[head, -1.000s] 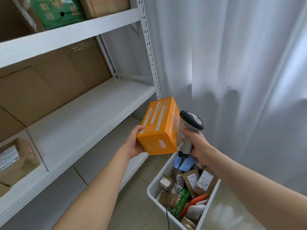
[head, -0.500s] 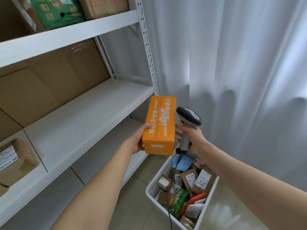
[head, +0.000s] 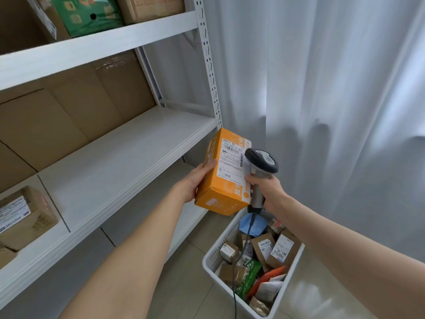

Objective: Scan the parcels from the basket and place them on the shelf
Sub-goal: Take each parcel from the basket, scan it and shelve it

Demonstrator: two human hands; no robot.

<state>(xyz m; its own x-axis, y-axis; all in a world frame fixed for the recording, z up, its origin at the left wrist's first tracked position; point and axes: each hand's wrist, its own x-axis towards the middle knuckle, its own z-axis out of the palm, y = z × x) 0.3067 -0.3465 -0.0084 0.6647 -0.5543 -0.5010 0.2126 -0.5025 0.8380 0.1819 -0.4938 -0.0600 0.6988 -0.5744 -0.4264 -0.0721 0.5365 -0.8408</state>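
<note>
The person stands by the white metal shelf (head: 115,162) with both arms out. The left hand (head: 195,183) grips an orange cardboard box (head: 220,196) from its left side, the thumb lying across the top edge next to the white shipping label (head: 231,163). The box is held in the air, tilted, label side up, just in front of the shelf's corner post and above the far end of the basket (head: 215,255). The right hand (head: 270,192) is wrapped round the grip of a grey barcode scanner (head: 262,161); the scanner's head sits right at the label's right edge, partly covering it. Its dark cable (head: 235,272) hangs down into the basket.

The white plastic basket stands on the tiled floor below the hands, packed with small brown parcels (head: 262,247), a green packet (head: 249,275) and an orange one. On the shelf, far left, sits a brown parcel (head: 25,217) with a label; a green carton (head: 87,14) is on the board above. A pale curtain (head: 322,88) hangs behind.
</note>
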